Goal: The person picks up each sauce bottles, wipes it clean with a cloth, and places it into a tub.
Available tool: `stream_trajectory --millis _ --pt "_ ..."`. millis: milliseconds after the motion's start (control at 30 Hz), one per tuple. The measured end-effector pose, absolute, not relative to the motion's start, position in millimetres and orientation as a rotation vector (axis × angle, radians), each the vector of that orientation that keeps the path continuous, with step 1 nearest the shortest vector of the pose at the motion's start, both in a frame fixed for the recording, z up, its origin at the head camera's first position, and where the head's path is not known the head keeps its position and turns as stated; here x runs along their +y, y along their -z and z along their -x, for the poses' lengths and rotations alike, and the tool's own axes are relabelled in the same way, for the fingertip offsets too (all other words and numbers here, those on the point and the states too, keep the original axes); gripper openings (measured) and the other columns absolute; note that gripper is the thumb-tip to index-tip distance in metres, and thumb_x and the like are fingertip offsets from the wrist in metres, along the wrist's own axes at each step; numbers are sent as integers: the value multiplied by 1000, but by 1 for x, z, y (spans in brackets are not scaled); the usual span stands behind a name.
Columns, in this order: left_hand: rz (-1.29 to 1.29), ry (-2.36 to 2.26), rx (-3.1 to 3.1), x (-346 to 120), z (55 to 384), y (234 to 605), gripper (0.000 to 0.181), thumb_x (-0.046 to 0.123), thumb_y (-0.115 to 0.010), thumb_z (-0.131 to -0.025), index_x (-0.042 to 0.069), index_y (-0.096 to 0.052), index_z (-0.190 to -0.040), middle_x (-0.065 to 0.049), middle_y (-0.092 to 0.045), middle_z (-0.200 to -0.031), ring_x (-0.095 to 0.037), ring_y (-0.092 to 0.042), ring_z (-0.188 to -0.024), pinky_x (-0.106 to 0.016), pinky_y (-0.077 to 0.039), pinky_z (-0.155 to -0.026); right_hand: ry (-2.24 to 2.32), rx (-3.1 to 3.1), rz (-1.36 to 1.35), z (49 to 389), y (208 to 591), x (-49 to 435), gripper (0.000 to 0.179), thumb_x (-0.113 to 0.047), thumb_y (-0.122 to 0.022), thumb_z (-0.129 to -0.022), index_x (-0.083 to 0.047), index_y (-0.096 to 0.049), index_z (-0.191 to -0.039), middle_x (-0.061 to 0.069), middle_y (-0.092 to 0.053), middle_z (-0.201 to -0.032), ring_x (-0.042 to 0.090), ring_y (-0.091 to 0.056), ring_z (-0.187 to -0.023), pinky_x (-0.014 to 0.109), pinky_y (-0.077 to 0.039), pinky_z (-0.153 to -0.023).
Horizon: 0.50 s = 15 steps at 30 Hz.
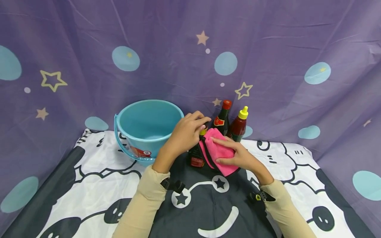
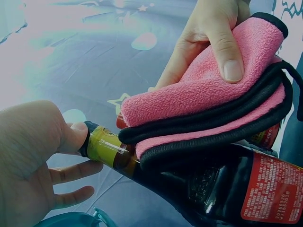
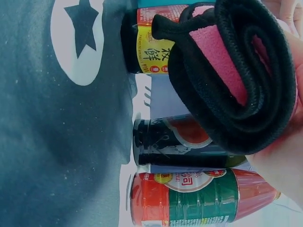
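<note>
My left hand (image 1: 185, 132) pinches the dark cap of a soy sauce bottle (image 2: 189, 189), thumb and index finger at the cap, the other fingers apart from it. The bottle has a yellow neck band and a red label low on its side. A folded pink towel (image 1: 221, 150) with black edging is in my right hand (image 1: 238, 155), which grips it from the right. In the left wrist view the towel lies against the bottle's neck and shoulder, covering part of it. Whether it presses firmly I cannot tell.
A light blue bucket (image 1: 143, 140) with its handle hanging down stands left of the bottle. Behind the towel are a dark bottle with a red cap (image 1: 227, 105) and a red sauce bottle (image 1: 239, 127) with a yellow top. A purple curtain (image 1: 178, 66) hangs at the back.
</note>
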<state>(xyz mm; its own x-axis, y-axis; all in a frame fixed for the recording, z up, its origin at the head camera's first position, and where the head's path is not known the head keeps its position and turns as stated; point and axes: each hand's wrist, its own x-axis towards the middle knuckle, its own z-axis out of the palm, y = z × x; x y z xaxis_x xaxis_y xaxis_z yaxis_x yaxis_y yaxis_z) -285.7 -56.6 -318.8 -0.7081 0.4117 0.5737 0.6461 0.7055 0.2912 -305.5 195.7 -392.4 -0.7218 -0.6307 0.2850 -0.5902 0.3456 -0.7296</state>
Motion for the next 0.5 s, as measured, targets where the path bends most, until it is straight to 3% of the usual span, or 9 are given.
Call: stream_trajectory --millis 500 --pt "790 640 -2453 -55 285 319 31 11 -56 -104 11 -69 -131 -7 -65 -118 -27 -59 -102 -43 -51 -91 1333 2529 1145 303 396 196 72 -11 -84 -84 -16 -54 -149 18 -47 -150 29 -53 -114 29 -57 -79"
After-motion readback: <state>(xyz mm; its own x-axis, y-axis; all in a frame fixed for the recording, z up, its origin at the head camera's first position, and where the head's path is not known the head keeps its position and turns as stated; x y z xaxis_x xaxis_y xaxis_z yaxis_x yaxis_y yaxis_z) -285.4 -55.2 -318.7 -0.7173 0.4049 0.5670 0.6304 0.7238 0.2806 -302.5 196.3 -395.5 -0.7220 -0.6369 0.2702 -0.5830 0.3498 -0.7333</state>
